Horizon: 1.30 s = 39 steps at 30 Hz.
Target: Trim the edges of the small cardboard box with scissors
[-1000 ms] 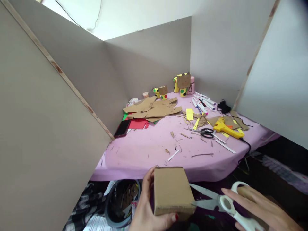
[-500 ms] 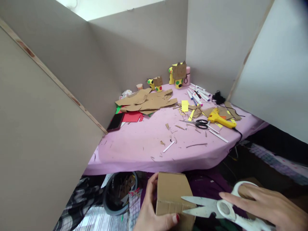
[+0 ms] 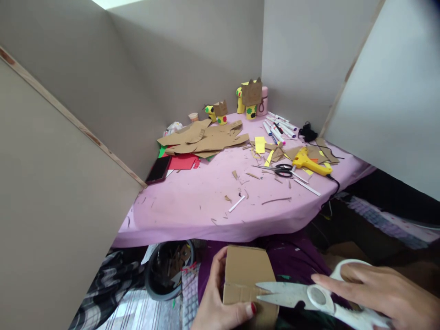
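Observation:
A small brown cardboard box (image 3: 246, 266) is in front of me, below the table's front edge. My left hand (image 3: 220, 298) grips it from the left, with the thumb across its near side. My right hand (image 3: 374, 288) has its fingers in the handles of white-handled scissors (image 3: 318, 295). Their blades are slightly parted and point left, with the tips at the box's near upper edge. Whether cardboard lies between the blades, I cannot tell.
On the pink-covered table (image 3: 178, 197) are cardboard sheets (image 3: 209, 140), a phone (image 3: 158, 170), black-handled scissors (image 3: 283, 170), a yellow glue gun (image 3: 311, 162), several markers (image 3: 280, 128) and scraps. A bin (image 3: 168, 270) stands below at left. Grey panels (image 3: 192, 55) surround the table.
The scissor blades have closed partway, and their tips have shifted slightly left over the box. The view has tilted a little, so the table appears higher and further left.

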Available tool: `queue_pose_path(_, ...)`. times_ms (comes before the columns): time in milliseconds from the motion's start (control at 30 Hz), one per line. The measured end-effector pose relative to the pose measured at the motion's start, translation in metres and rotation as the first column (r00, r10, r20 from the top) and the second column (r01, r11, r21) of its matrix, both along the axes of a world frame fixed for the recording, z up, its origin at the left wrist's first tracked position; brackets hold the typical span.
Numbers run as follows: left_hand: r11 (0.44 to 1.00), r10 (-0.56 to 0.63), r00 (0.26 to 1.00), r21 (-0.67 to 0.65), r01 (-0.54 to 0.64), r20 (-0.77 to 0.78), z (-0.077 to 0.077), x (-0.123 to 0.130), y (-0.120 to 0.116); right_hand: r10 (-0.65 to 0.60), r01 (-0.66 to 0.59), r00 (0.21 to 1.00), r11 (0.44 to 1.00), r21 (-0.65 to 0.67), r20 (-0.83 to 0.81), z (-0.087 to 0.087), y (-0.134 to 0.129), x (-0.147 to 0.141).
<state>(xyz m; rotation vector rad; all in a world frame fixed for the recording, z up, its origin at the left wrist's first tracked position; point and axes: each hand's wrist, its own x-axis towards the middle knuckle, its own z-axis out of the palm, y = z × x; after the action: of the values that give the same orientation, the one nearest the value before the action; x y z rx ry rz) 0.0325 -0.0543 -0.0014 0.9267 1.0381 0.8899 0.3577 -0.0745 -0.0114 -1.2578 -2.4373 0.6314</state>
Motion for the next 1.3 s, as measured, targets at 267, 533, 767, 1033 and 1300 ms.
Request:
queue_pose_path(267, 0.999, -0.032, 0.999, 0.023, 0.032, -0.002, -0.0018, -0.0014, -0.0004, 0.038, -0.040, 0.998, 0.998, 0.048, 0.047, -0.0004, -0.0010, 0.0036)
queue_pose_path(533, 0.998, -0.059, 0.997, 0.019, 0.059, 0.043, -0.0028, -0.0016, -0.0008, 0.042, -0.041, 0.999, 0.999, 0.022, -0.031, 0.0011, -0.0006, 0.0020)
queue_pose_path(767, 0.998, -0.056, 0.998, 0.030, 0.056, 0.023, -0.0005, -0.0015, -0.0020, 0.048, -0.058, 0.988, 0.996, 0.068, 0.147, -0.0042, 0.0000, 0.0022)
queue_pose_path(1033, 0.998, -0.061, 0.998, 0.014, 0.061, 0.019, 0.0043, 0.0000, -0.0022, 0.090, -0.096, 0.983, 0.995, 0.031, 0.162, 0.0001, -0.0017, -0.0047)
queue_pose_path(1300, 0.997, -0.078, 0.995, 0.009, 0.078, 0.057, 0.0003, -0.0005, -0.0038, 0.097, -0.101, 0.987, 0.995, 0.026, 0.126, -0.0009, -0.0014, -0.0060)
